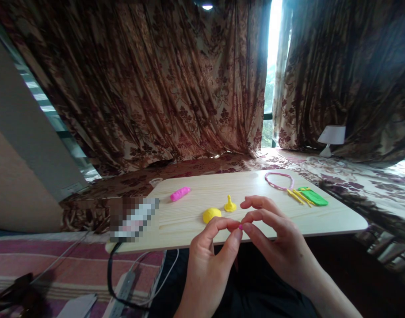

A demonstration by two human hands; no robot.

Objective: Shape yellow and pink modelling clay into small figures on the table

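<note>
Between the fingertips of my two hands, above the table's front edge, is a tiny bit of pink modelling clay. My left hand pinches it with thumb and index finger. From the other side, my right hand closes thumb and index finger on it too, its other fingers curled loosely. Just beyond my fingers lies a rounded yellow clay lump, partly behind my left hand. A yellow clay piece with a flared base and upright stem stands beside it. Farther left rests a pink clay roll.
On the pale wooden table, a pink clay ring, yellow clay strips and a flat green clay piece lie at right. A blurred-out object with a black cable sits at left. A power strip lies below.
</note>
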